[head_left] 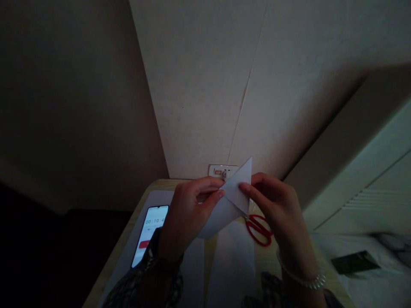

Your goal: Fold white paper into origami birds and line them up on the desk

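Between my two hands a white sheet of paper is held up above the table, partly folded, with a pointed corner at the top right. My left hand pinches its left edge between thumb and fingers. On the other side my right hand grips the folded flap, thumb in front and fingers behind. Below the right hand lie scissors with red handles; their blades are mostly hidden by the paper. My left forearm partly covers a phone with a lit timer screen.
The small wooden table bears more white paper under my hands. A wall socket with a switch sits just behind the table. To the right are a pale cabinet and a dark green item on a light surface.
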A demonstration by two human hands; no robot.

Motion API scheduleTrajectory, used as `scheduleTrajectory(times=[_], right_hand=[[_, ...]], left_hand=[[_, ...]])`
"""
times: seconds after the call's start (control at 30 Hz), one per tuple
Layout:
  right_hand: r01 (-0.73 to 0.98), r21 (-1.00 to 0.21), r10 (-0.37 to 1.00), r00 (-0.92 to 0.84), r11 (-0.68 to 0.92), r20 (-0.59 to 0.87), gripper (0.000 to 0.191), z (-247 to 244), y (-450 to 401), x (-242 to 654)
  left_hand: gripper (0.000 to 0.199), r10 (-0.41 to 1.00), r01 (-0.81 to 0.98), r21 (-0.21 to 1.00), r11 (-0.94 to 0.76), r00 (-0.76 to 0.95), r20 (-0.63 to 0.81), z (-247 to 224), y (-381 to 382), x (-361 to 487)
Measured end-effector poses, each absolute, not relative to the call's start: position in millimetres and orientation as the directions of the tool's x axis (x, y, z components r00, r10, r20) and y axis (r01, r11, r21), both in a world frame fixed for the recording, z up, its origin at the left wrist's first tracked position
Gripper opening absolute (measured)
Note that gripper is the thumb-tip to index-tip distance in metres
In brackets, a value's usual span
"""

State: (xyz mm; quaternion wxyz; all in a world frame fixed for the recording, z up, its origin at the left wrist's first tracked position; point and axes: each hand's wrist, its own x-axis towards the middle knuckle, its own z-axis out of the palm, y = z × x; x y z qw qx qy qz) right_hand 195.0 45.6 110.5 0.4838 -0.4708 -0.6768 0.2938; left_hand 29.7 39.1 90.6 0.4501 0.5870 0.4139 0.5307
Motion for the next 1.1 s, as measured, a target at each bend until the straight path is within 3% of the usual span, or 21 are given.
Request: scheduleTrajectory(times=[0.37, 0.7, 1.1], right_hand=[[0.332, -0.859, 0.913, -0.023, 0.391, 0.407, 0.019, 110.5, 44.6, 193.4], [0.342, -0.853, 0.919, -0.113, 0.394, 0.379, 0.009, 113.7, 44.7, 196.1], [0.333, -0.858, 0.920, -0.123, 0.391, 0.371, 0.008, 114.4, 43.6, 196.1]], left_hand=[[0.014, 0.962, 0.006, 0.968, -0.252, 0.105, 0.250, 91.7, 39.4, 29.5], [0.006, 0.972, -0.112, 0.966, -0.232, -0.048, 0.228, 92.9, 38.9, 26.6], [0.008, 0.965, -0.122, 0.957, -0.262, -0.036, 0.260, 91.3, 38.4, 26.9]])
